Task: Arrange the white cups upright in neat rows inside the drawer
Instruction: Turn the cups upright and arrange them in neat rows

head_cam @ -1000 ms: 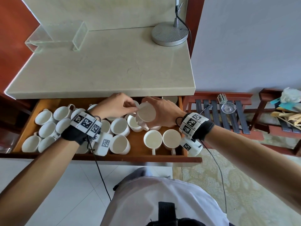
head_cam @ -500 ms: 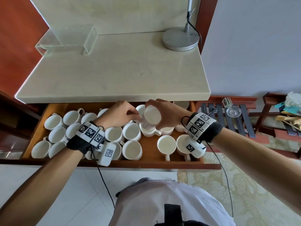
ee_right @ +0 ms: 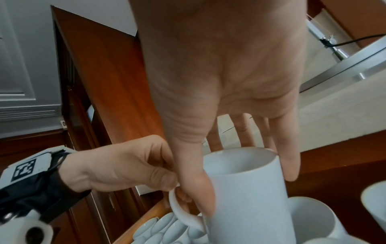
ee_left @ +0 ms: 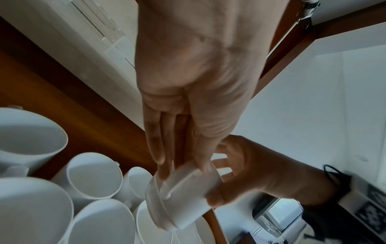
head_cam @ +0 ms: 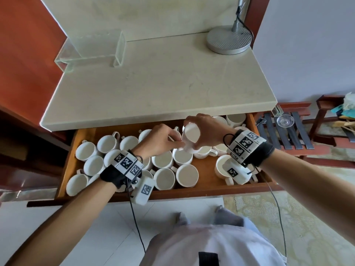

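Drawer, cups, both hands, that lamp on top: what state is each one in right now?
Drawer: pulled open, full of white cups.
Held cup: lifted above the others, tilted.
Right hand: grips the held cup's body.
Left hand: pinches the held cup's handle.
Other cups: most stand upright, loosely clustered, not yet in neat rows.
Lamp: only its base shows; on or off, cannot tell.

Lamp base [head_cam: 229, 39] & acrylic stand [head_cam: 92, 48] on counter [head_cam: 157, 81].
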`<state>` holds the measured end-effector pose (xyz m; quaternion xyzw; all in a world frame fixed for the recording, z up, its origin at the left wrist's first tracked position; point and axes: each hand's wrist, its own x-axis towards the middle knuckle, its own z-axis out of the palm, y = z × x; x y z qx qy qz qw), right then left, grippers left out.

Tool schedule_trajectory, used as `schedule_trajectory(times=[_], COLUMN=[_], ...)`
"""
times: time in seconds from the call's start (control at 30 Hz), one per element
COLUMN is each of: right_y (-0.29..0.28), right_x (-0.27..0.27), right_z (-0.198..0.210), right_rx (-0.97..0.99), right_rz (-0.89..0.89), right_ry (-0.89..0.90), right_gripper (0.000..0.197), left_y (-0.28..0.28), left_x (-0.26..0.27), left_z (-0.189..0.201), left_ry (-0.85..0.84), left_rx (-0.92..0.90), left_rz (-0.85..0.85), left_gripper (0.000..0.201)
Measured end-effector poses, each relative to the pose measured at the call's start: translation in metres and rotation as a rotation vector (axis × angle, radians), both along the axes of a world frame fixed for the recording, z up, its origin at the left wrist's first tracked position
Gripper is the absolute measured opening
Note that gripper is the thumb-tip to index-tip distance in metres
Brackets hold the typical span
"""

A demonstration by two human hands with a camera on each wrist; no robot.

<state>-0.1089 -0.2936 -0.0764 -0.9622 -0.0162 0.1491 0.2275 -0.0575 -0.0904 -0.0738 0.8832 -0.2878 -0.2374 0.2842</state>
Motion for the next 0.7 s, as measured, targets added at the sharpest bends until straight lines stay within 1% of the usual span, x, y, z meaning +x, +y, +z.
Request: schedule_trajectory(times=[0.07,0.13,0.23,0.33,0.43,0.5,0.6,0.63,0.7], right_y=[0.005,0.006,0.002,-0.001,-0.008,-0.014,-0.020,-0.022,-0.028], right_x=[-0.004,-0.009,-0.016,-0.022,-0.025,-0.028,-0.034,-0.037,-0.040], right_z=[0.002,0.004,0.009,0.014,0.018,0.021,0.023,0.022,0.021], right_rx=[-0.005,-0.005,-0.012,-0.014,0.005,0.002,0.000,0.010,0.049], right_rz=[0.009,0.042,0.086,0.106,0.138,0.166,0.192,0.190,0.174], right_ry=[-0.014,-0.032,-0.077,-0.101,-0.103,-0.100,-0.103,-0.108,-0.108], right_gripper=[0.077,0.077,0.081,0.090,0.092,0.091,0.089,0.090,0.095], left_y=[0.004,0.006,0.005,0.005,-0.001,-0.009,-0.021,-0.024,-0.031], left_x=[0.004,0.007,0.008,0.008,0.002,-0.005,-0.015,-0.017,-0.019], left_z=[0.001,-0.001,-0.006,-0.013,-0.018,-0.017,-0.016,-0.017,-0.018], left_ry=[0.075,0.186,0.422,0.663,0.831,0.869,0.819,0.804,0.797], left_rx=[-0.008,-0.011,-0.019,-0.040,-0.117,-0.187,-0.228,-0.242,-0.278], left_rz=[-0.010,0.016,0.087,0.144,0.212,0.271,0.340,0.360,0.399], left_gripper=[0.016,0.023,0.037,0.059,0.067,0.061,0.041,0.038,0.041])
